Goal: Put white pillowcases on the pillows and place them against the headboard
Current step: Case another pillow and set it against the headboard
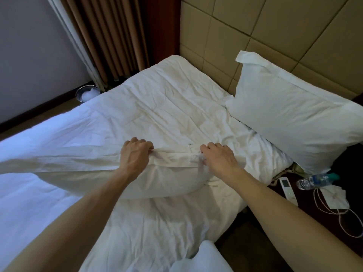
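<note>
Gripping pillowcase [172, 156] edge with left hand [135, 156] | right hand [220, 159] fingers curled into same fabric | cased pillow [294, 122] against headboard [255, 36]

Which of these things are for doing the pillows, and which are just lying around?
For the job:
left hand and right hand, both gripping the pillowcase
the pillow going into it
the finished pillow leaning on the headboard

Just lying about:
water bottle
remote
white cable
metal bin on the floor
</note>
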The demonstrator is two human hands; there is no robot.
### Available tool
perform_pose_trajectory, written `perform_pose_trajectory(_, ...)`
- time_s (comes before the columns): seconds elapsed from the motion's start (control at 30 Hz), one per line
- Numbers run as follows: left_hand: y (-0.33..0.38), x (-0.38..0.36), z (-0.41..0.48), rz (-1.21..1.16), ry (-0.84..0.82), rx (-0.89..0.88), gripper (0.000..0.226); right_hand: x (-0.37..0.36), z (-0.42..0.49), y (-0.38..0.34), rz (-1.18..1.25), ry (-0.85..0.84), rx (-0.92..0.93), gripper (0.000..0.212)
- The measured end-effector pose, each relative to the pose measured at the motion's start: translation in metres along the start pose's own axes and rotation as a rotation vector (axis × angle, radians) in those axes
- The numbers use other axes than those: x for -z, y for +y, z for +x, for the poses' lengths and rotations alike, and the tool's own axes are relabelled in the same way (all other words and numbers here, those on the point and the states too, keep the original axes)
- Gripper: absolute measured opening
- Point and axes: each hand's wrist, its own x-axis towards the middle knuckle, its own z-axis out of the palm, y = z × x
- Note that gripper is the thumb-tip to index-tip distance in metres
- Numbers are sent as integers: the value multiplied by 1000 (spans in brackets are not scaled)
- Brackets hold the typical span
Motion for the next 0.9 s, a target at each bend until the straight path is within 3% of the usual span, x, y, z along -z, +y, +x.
perform_pose_trajectory(0.1,-18,-3,-8,8,-28,-31,9,2,11,-9,-52,-45,-77,32)
perform_pose_trajectory(0.17,-36,-5,-18,9,-56,-6,17,3,19,-19,-56,-24,-75,35)
perform_pose_trajectory(0.37,-87,6,-65,-8,-18,46,39,11,52,-78,71,280,147,23)
perform_pose_trajectory(0.47,-114,11,-89,-6,-30,122,47,4,62,-116,93,182,264,18)
perform_pose_trajectory(0.63,-151,15,-122,-12,-66,183,46,-8,62,-143,-73,-95,158,23)
perform_pose_trajectory(0.77,-159,17,-142,21,-55,191,44,-15,51,-151,-143,-72,133,27)
perform_pose_trajectory(0.9,-153,23,-145,45,-101,223,39,-20,45,-151,-198,-30,231,29)
